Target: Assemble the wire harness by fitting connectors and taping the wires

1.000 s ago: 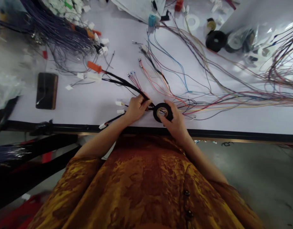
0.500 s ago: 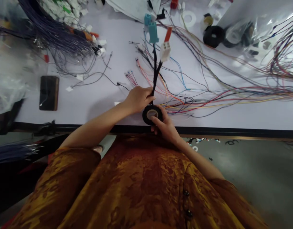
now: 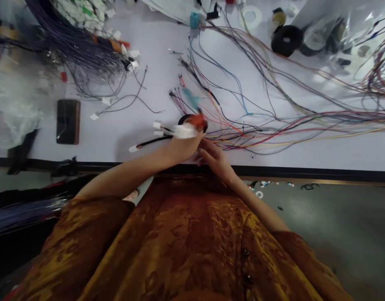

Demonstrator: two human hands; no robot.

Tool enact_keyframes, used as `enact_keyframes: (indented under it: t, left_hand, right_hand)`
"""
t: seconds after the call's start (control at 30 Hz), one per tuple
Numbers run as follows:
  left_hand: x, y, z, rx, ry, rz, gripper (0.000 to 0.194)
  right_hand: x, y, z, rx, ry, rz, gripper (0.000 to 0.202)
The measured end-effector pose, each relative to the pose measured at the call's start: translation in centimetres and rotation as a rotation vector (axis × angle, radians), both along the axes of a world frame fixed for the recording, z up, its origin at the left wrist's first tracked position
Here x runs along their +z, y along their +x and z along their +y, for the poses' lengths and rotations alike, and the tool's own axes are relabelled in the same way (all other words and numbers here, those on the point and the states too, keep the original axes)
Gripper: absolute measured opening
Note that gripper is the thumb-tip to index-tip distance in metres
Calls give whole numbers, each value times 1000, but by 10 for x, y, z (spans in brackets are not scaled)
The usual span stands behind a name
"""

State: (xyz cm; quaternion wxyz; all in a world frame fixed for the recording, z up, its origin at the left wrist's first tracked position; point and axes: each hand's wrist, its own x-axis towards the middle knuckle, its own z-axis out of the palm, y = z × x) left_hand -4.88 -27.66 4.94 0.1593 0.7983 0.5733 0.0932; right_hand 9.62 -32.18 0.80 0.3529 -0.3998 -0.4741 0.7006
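Note:
My left hand (image 3: 183,146) is closed around the wire harness, its fingertips mostly hidden behind a blurred white connector (image 3: 184,131) with an orange-red part. A teal connector (image 3: 191,98), also smeared by motion, lies just beyond. Behind the white connector shows part of a black tape roll (image 3: 183,118); I cannot tell which hand bears it. To the right, my right hand (image 3: 216,163) has curled fingers at the harness, where loose coloured wires (image 3: 233,142) fan out. A black-sleeved lead (image 3: 153,141) with a white end points left from beneath my left hand.
A phone (image 3: 68,121) lies at left, below a bundle of purple wires (image 3: 76,50) and white connectors (image 3: 82,14). Another black tape roll (image 3: 286,40) and plastic bags (image 3: 317,35) are at the back right. The table's dark front edge (image 3: 305,172) runs before me.
The teal and white connectors have swung from upright down towards my left hand. The tape roll has gone from my right hand's grip to beyond my left hand.

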Motion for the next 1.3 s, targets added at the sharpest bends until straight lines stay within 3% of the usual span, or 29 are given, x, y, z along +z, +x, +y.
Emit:
enact_keyframes:
  t: [0.07,0.13,0.23,0.33,0.47,0.6,0.73,0.8,0.9,1.0,1.13,1.3]
  left_hand:
    - [-8,-4,-19,-43,37,46,19]
    - [-16,-8,-34,-88,66,76,20]
    - [-31,-11,-46,-107,181,34,21]
    - [-45,-16,-49,-120,279,-54,24]
    - [-52,-22,-49,-85,234,-196,25]
    - [-56,-24,-48,1,190,-360,18]
    - [-58,-21,-40,232,263,-595,14]
    - [-56,-20,-34,307,199,-659,14]
    - [-52,-19,-26,305,36,-719,7]
    - [-51,-17,-21,316,-13,-746,6]
    - [-53,-14,-20,364,28,-752,10]
    - [-52,-17,-21,304,-5,-749,9]
  right_hand:
    - [0,15,15,-99,199,-241,30]
    - [2,25,35,-95,432,-419,31]
    - [3,24,71,196,743,-559,44]
    - [8,12,102,480,936,-705,44]
    - [31,0,121,596,1084,-804,29]
    - [48,6,118,626,1123,-762,28]
    - [40,26,102,628,1107,-789,28]
    - [33,33,92,598,1064,-857,29]
    - [27,33,80,490,973,-956,41]
    - [27,27,72,445,942,-987,51]
    - [28,21,67,487,901,-996,37]
    - [26,15,74,500,866,-1034,26]
